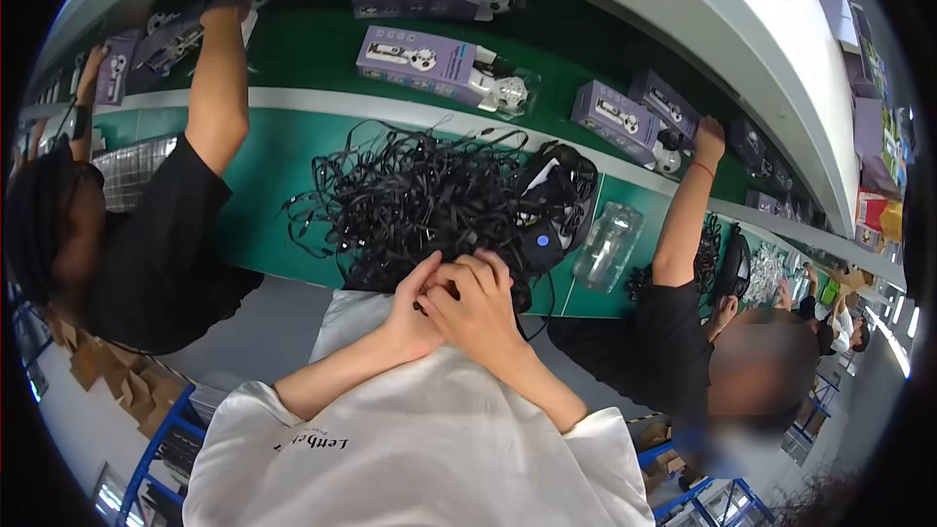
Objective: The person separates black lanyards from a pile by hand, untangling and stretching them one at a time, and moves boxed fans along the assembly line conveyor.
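Both my hands meet in front of my chest, at the near edge of a tangled pile of thin black cords (410, 190). My left hand (415, 312) has its fingers bent and pressed together against my right hand (480, 301), whose fingers curl over it. Bits of black cord show between the fingers, though most of what they grip is hidden. Just right of the pile lies a black pouch-like bundle (558, 197) with a round blue sticker, and a dark cord hangs from it over the table edge.
A clear plastic tray (609, 246) lies right of the pile on the green table (264, 224). Purple boxes (418, 60) line the belt (312, 49) behind. Co-workers flank me, one arm (220, 88) reaching in at left and another (688, 205) at right.
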Available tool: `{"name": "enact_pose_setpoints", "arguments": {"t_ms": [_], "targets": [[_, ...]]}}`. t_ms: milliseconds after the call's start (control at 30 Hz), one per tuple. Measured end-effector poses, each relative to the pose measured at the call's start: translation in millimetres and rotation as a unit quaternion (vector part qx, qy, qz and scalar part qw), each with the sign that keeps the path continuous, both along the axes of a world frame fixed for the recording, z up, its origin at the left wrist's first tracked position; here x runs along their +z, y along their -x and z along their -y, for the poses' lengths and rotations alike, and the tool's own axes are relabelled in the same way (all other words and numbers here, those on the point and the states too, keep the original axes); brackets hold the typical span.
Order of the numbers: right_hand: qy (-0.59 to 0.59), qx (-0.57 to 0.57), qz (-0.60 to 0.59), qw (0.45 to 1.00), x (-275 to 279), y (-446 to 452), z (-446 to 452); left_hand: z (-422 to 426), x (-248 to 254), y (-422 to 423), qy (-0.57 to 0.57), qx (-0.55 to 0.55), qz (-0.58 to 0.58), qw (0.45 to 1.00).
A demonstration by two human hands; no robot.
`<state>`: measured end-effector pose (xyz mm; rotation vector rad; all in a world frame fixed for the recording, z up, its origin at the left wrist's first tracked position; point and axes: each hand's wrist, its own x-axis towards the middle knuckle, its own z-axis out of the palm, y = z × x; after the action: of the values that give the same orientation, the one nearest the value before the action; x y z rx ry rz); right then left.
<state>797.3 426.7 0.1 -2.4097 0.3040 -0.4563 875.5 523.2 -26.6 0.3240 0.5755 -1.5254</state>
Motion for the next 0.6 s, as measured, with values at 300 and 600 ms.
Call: {"name": "enact_pose_setpoints", "arguments": {"t_ms": [300,600], "targets": [[-0.067,0.136,0.079,0.985,-18.7,35.8,-31.0,-11.9,40.0,9.2,-0.301,0.073,0.025,0.95],[-0.358,0.089,0.012,0.929,-24.2,17.8,-33.0,-81.4,14.2,-5.3,-0.114,-0.089,0.594,0.791]]}}
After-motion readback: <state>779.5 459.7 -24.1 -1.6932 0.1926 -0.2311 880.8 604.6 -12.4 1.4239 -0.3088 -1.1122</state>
